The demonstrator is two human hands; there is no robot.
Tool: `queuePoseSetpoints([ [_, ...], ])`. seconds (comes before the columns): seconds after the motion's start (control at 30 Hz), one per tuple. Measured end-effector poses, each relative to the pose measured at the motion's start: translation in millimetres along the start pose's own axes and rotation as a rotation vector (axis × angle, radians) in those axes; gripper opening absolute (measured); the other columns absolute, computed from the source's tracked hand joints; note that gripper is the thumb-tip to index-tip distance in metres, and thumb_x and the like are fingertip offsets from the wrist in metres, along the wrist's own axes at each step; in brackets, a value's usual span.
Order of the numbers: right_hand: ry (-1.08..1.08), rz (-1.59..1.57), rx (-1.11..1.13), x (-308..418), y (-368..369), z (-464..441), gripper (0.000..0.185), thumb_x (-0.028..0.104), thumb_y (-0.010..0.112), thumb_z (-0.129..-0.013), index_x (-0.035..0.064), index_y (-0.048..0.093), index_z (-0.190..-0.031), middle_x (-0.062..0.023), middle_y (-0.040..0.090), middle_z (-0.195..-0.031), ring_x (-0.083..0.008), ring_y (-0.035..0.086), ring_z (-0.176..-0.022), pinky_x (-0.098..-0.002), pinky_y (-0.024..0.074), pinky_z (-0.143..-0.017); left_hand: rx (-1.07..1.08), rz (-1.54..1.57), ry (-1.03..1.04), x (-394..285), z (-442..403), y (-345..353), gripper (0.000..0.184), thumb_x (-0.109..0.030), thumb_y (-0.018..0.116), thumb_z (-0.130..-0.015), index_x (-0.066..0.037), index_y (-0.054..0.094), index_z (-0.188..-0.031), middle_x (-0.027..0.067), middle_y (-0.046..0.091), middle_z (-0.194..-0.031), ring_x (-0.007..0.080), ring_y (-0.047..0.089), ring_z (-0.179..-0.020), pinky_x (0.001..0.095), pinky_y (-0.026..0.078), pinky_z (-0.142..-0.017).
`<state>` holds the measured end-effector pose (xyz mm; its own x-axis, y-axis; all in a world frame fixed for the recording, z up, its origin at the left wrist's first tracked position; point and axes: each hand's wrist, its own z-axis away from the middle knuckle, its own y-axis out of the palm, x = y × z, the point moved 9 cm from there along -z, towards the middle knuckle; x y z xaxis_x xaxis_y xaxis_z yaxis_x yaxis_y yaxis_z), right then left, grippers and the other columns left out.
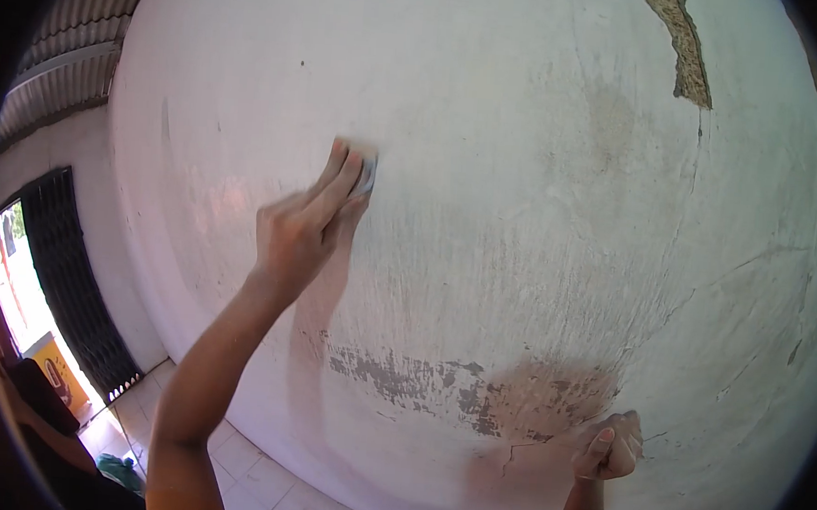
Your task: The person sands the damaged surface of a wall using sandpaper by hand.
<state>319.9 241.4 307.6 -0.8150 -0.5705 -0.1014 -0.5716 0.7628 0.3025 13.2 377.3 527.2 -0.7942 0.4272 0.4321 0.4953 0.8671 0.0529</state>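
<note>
My left hand (296, 234) is raised against the white wall (489, 166), its fingers closed over a small pale folded pad (368, 170). The pad is slightly blurred, looks beige with a bluish-grey edge, and is pressed flat to the wall, so its kind is unclear. Lower and to the right, my right hand (614, 447) is curled into a fist close to the wall, thumb bent over the fingers. Its inside is hidden, and I cannot tell whether it touches the wall. A scraped grey and brown patch (401, 378) lies between the two hands.
Broken plaster (687, 57) shows at the upper right, and thin cracks (681, 304) run down the wall's right side. On the left are a dark folding gate (75, 281) by a bright doorway and a corrugated roof (71, 33). Pale floor tiles (268, 485) lie below.
</note>
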Motion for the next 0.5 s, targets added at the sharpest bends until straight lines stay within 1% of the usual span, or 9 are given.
queuePoseSetpoints([
  [0.03,-0.022,-0.007,0.010,2,2,-4,0.043,0.009,0.045,-0.089,0.0060,0.035,-0.047,-0.0041,0.035,-0.042,-0.0175,0.031,-0.037,-0.0335,0.0204,-0.045,0.000,-0.038,-0.004,1,-9,1,0.035,-0.019,0.068,-0.084,-0.012,0.064,-0.117,0.0101,0.061,-0.119,0.0133,0.065,-0.055,0.0227,0.051,-0.048],
  [0.07,-0.030,0.002,0.009,1,1,-5,0.043,0.009,0.045,-0.089,0.0059,0.035,-0.047,-0.0042,0.035,-0.042,-0.0176,0.031,-0.037,-0.0336,0.0202,-0.045,-0.074,-0.011,0.011,3,-40,0,0.035,-0.021,0.068,-0.084,-0.013,0.064,-0.118,0.0068,0.061,-0.120,0.0163,0.065,-0.055,0.0238,0.052,-0.050],
  [0.1,-0.030,0.004,0.005,0,-2,-3,0.043,0.009,0.045,-0.089,0.0057,0.035,-0.047,-0.0044,0.035,-0.042,-0.0176,0.031,-0.037,-0.0336,0.0200,-0.045,0.006,-0.022,-0.068,3,-74,1,0.036,-0.018,0.064,-0.087,-0.014,0.061,-0.123,0.0102,0.057,-0.124,0.0240,0.068,-0.069,0.0275,0.054,-0.061],
  [0.17,-0.005,0.000,-0.044,1,2,0,0.043,0.010,0.046,-0.088,0.0068,0.034,-0.047,-0.0036,0.034,-0.042,-0.0174,0.030,-0.036,-0.0333,0.0194,-0.044,0.047,-0.028,-0.199,5,-106,1,0.035,-0.019,0.062,-0.088,-0.015,0.060,-0.123,0.0095,0.058,-0.124,0.0256,0.066,-0.066,0.0288,0.053,-0.061],
  [0.23,0.035,0.013,-0.104,1,-5,-3,0.044,0.010,0.048,-0.086,0.0092,0.031,-0.046,-0.0016,0.032,-0.040,-0.0167,0.028,-0.034,-0.0325,0.0185,-0.042,0.028,0.030,-0.170,5,-79,-4,0.034,-0.020,0.063,-0.088,-0.015,0.061,-0.122,0.0091,0.058,-0.124,0.0247,0.067,-0.068,0.0288,0.054,-0.061],
  [0.3,-0.001,-0.031,-0.083,4,-2,-6,0.044,0.011,0.048,-0.087,0.0087,0.031,-0.045,-0.0022,0.031,-0.040,-0.0165,0.027,-0.034,-0.0330,0.0179,-0.042,0.036,0.085,-0.185,-3,-31,-4,0.034,-0.021,0.064,-0.088,-0.013,0.062,-0.121,0.0101,0.059,-0.122,0.0223,0.069,-0.070,0.0286,0.055,-0.063],
  [0.37,-0.006,-0.040,-0.072,0,0,-5,0.045,0.011,0.048,-0.087,0.0082,0.032,-0.045,-0.0029,0.031,-0.039,-0.0163,0.027,-0.034,-0.0331,0.0176,-0.043,-0.038,0.133,-0.183,5,17,-4,0.032,-0.027,0.063,-0.088,-0.016,0.064,-0.117,0.0079,0.062,-0.118,0.0231,0.067,-0.066,0.0313,0.055,-0.057],
  [0.4,0.004,-0.030,-0.056,-1,-1,-3,0.045,0.011,0.048,-0.087,0.0079,0.032,-0.045,-0.0034,0.031,-0.039,-0.0163,0.027,-0.034,-0.0330,0.0175,-0.043,-0.067,0.164,-0.175,7,24,-3,0.031,-0.031,0.062,-0.088,-0.017,0.065,-0.116,0.0068,0.063,-0.116,0.0235,0.067,-0.063,0.0327,0.054,-0.055],
  [0.5,0.002,0.018,-0.061,-1,1,-2,0.045,0.012,0.049,-0.086,0.0078,0.031,-0.045,-0.0042,0.031,-0.039,-0.0168,0.027,-0.034,-0.0328,0.0172,-0.043,0.073,-0.046,-0.159,0,-33,5,0.035,-0.019,0.064,-0.087,-0.011,0.062,-0.120,0.0124,0.060,-0.120,0.0206,0.069,-0.065,0.0279,0.055,-0.059],
])
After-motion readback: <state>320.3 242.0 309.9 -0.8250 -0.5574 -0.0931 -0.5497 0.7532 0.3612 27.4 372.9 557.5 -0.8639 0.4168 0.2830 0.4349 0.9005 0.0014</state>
